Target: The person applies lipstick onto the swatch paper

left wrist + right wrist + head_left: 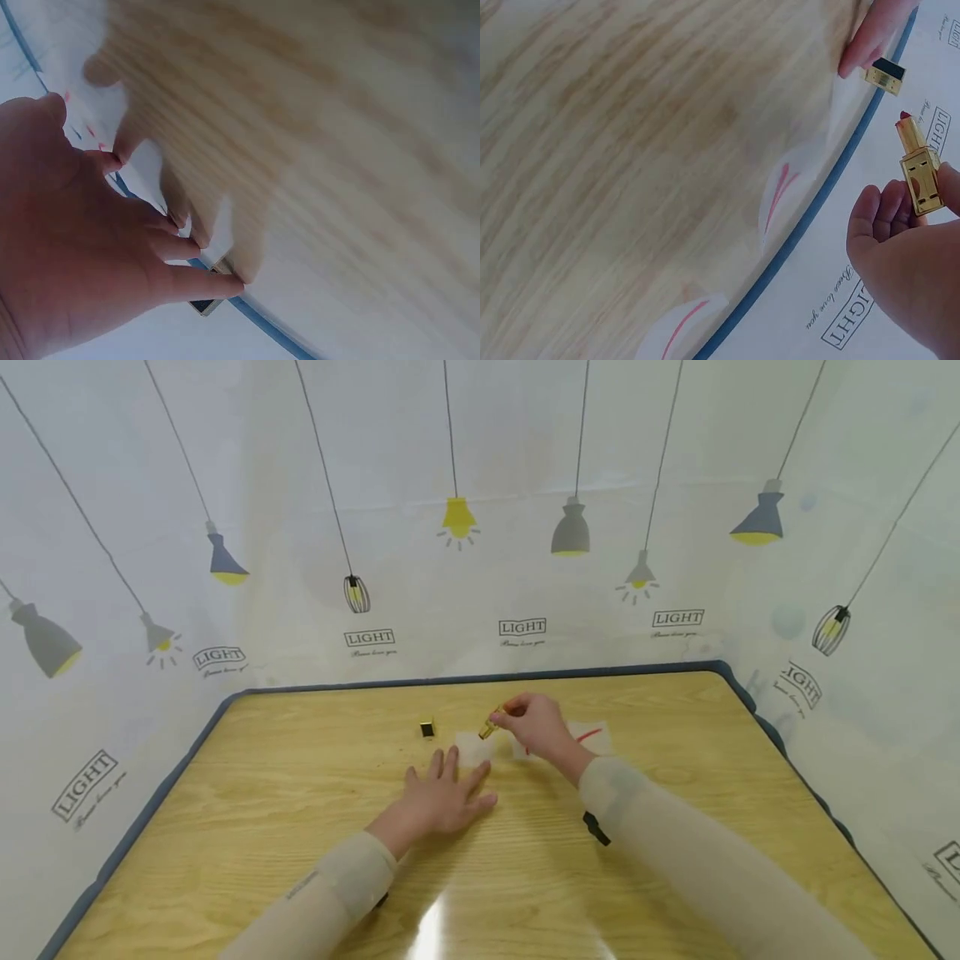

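Note:
My right hand pinches a gold lipstick between thumb and fingers, its tip pointing down toward a white paper piece. The red bullet sticks out of the gold tube in the right wrist view. My left hand lies spread on the table with straight fingers, fingertips at the near edge of that paper. Beyond the left fingertips stands the gold and black lipstick cap, apart from the hand. In the left wrist view the cap is partly hidden behind a finger.
Right of the unmarked paper lie a paper with a red mark, partly covered by my right hand, and another with a red stroke. The wooden table has a blue edge before a lamp-printed wall covering.

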A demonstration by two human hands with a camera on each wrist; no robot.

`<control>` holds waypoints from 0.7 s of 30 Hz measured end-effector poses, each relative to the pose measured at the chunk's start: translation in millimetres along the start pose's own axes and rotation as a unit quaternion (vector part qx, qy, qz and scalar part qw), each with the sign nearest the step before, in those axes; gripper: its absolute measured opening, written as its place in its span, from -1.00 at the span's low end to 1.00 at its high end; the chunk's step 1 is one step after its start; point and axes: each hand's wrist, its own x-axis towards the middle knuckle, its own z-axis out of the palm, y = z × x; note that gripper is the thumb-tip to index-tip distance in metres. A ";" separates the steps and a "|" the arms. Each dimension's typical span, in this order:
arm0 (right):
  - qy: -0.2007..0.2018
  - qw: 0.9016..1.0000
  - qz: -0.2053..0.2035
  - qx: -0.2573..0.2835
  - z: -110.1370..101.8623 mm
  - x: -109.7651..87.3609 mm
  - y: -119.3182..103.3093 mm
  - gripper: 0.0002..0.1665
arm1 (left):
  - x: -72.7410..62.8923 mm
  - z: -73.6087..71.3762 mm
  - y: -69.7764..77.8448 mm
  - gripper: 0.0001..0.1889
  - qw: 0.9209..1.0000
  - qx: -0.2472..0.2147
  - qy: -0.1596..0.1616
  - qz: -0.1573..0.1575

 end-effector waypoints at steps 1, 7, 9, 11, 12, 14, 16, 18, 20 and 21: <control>-0.002 1.000 -0.003 -0.004 2.8 0.4 0.0 -0.54 | -0.6 0.0 0.4 -0.22 1.000 0.001 -0.010 -0.003; 0.002 1.000 -0.018 -0.011 17.1 3.6 2.9 -0.63 | -1.5 2.5 3.4 -0.20 0.999 -0.011 -0.029 -0.010; 0.004 1.000 -0.018 -0.022 21.5 5.4 5.7 -0.64 | -0.2 4.6 4.5 -0.20 0.999 -0.015 -0.027 -0.008; 0.003 0.999 -0.011 -0.032 25.4 7.1 8.5 -0.63 | 0.4 5.4 5.8 -0.20 0.999 -0.022 -0.028 -0.006; 0.002 0.999 -0.006 -0.037 27.3 8.1 9.5 -0.63 | 0.5 5.4 6.3 -0.20 0.999 -0.026 -0.028 -0.006; 0.003 0.999 0.004 -0.041 30.4 10.2 10.5 -0.63 | -0.5 4.4 7.4 -0.19 0.999 -0.030 -0.031 -0.006; 0.003 0.999 0.012 -0.040 32.6 12.5 9.2 -0.64 | -2.2 3.1 7.9 -0.20 0.999 -0.035 -0.031 -0.007; 0.003 0.999 0.013 -0.044 35.2 14.9 6.5 -0.65 | -3.6 1.8 7.4 -0.20 0.999 -0.036 -0.032 -0.010; 0.002 0.999 0.014 -0.045 37.6 16.8 3.1 -0.67 | -4.8 0.8 6.3 -0.20 0.999 -0.037 -0.032 -0.014; 0.001 0.999 0.017 -0.043 39.1 17.6 1.3 -0.68 | -5.1 0.6 5.5 -0.20 0.999 -0.037 -0.032 -0.015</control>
